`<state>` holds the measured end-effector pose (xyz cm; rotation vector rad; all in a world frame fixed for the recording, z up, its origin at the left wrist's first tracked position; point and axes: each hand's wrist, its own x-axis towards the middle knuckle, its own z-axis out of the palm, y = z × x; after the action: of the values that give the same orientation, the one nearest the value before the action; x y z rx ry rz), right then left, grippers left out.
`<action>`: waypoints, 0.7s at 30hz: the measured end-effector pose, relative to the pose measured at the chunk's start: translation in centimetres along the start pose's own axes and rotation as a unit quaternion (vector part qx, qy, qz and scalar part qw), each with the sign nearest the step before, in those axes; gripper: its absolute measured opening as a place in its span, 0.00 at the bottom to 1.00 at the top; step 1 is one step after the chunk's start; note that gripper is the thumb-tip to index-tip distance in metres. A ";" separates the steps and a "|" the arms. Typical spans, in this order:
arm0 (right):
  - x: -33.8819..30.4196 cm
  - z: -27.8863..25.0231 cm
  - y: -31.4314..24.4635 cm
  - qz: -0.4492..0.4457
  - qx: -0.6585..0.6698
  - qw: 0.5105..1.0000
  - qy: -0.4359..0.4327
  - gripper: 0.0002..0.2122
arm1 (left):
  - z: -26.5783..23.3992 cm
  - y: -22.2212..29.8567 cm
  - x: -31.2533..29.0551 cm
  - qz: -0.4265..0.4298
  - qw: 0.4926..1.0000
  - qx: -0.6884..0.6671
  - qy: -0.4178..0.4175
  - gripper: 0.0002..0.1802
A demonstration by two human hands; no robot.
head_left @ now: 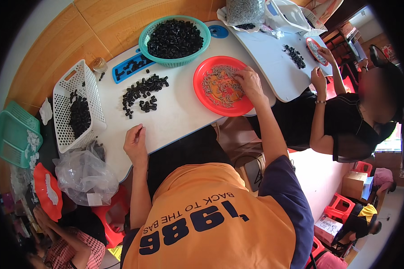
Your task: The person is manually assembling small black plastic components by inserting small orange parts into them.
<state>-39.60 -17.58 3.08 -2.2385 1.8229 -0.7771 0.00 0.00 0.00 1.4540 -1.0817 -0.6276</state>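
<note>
My right hand (250, 84) reaches over the right side of a round red plate (198, 85), its fingertips pinched together among many small grey screws (220, 85). Whatever sits between those fingertips is too small to make out. Near the table's front edge my left hand (135, 142) is closed, fingers curled to the thumb; what it holds, if anything, is hidden. Just beyond it lies a loose pile of small black plastic parts (143, 89) on the white table (175, 114).
A green basket (143, 45) heaped with black parts stands at the back, beside a blue tray (132, 69). On the left are a white perforated basket (96, 112) and a clear plastic bag (87, 172). A co-worker (345, 116) sits at the adjoining table (274, 67) on the right.
</note>
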 end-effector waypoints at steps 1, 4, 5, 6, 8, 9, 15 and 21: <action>-0.1 0.1 0.2 -0.004 0.002 1.000 -0.001 0.10 | 0.0 0.0 -0.1 -0.003 1.000 -0.002 0.000 0.08; 0.2 -0.4 0.4 -0.020 -0.002 1.000 0.001 0.09 | 0.2 0.2 0.0 -0.001 1.000 -0.015 -0.001 0.09; 0.1 -0.2 0.4 -0.025 0.002 1.000 -0.001 0.09 | -0.1 0.2 -0.1 0.001 1.000 -0.017 -0.004 0.09; 0.1 -0.1 0.4 -0.030 -0.008 0.999 -0.006 0.09 | -0.3 0.2 -0.1 0.000 1.000 -0.018 -0.003 0.09; 0.1 0.0 0.7 -0.045 -0.027 0.999 -0.016 0.08 | -0.3 -0.1 -0.1 0.007 0.999 -0.032 -0.002 0.09; 0.1 0.1 0.8 -0.057 -0.035 0.998 -0.011 0.08 | -0.4 -0.2 -0.1 -0.001 1.000 -0.029 -0.001 0.09; -0.3 -1.4 -0.9 -0.096 -0.014 0.994 0.050 0.07 | -0.4 -0.2 0.1 0.004 0.998 -0.060 -0.003 0.10; -3.2 -2.9 -11.4 0.005 0.252 0.967 0.033 0.06 | -0.4 3.6 -1.3 -0.050 0.978 -0.200 -0.020 0.20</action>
<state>-31.48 -11.15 9.50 -1.8892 1.4473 -1.1706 -1.11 1.64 3.25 1.1526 -0.8557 -0.8923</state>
